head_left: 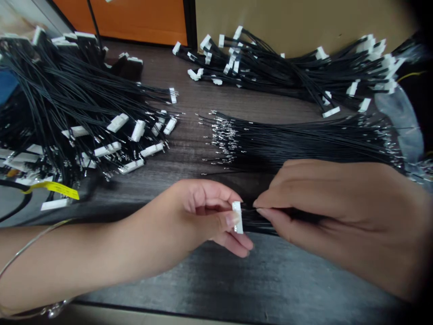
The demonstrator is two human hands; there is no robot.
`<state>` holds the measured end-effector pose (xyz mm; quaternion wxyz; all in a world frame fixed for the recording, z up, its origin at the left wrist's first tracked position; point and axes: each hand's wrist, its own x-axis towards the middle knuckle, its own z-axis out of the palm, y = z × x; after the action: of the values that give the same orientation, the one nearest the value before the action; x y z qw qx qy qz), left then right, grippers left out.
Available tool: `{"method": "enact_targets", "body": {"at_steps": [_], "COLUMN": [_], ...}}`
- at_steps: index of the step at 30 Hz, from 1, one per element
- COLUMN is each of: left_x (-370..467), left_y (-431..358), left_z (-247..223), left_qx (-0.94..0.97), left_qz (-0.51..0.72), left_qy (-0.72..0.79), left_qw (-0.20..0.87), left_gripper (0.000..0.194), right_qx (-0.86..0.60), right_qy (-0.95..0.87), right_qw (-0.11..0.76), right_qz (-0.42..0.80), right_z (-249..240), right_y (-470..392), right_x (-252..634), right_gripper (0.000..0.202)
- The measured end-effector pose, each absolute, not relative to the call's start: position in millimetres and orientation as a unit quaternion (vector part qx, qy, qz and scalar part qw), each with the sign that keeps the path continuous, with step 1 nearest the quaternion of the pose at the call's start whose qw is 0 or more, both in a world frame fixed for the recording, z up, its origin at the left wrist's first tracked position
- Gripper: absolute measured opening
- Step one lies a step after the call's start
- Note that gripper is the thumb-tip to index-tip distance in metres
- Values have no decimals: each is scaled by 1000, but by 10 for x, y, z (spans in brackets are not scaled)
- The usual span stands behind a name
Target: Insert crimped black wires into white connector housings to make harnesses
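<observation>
Between the thumb and fingers of my left hand is a small white connector housing, held upright. Black wires run from its right side, passing beneath my right hand. The thumb and forefinger of that hand are pinched on a thin black wire just right of the housing. Whether the wire's tip is inside the housing I cannot tell. Behind my hands lies a flat bundle of loose black wires with bare metal terminals at both ends.
At the left is a large heap of black wire harnesses with white connectors. Another harness pile lies at the back right. A yellow tag hangs on a cable near my left forearm. Clear plastic sits at the right. The dark wood-grain table has a front edge below.
</observation>
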<state>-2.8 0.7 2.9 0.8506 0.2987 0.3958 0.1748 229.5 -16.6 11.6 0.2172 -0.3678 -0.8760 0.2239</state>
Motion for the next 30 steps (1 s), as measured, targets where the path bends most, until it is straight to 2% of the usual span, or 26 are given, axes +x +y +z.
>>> {"method": "enact_targets", "body": {"at_steps": [7,9,11,13,15,19,22,30], "left_x": [-39,-33,-28,-24,-25,-30,-20,-13], "left_y": [-27,-43,-65,-87,-100,-85,-65,-42], "left_z": [20,6,-4,-10,-16,-38,-58,-25], "left_qx": [297,298,304,309,314,308,286,277], "left_qz": [164,155,150,158,162,156,175,193], "left_qy": [402,408,410,408,402,405,397,401], "left_qw": [850,849,847,844,844,847,855,851], "left_gripper": [18,16,15,15,15,15,15,16], "right_qx": [-323,-323,-345,-371,-371,-355,-371,-477], "right_qy": [-894,-882,-860,-861,-886,-914,-909,-850], "right_qw": [237,227,236,234,208,153,157,221], "right_qz": [202,255,294,259,184,122,104,30], "right_z": [101,148,190,192,135,-63,-113,226], "right_y": [-193,-127,-16,119,244,352,285,-209], "right_x": [2270,2309,2321,2274,2169,1956,1952,2366], "right_gripper": [43,34,16,5,5,18,24,12]}}
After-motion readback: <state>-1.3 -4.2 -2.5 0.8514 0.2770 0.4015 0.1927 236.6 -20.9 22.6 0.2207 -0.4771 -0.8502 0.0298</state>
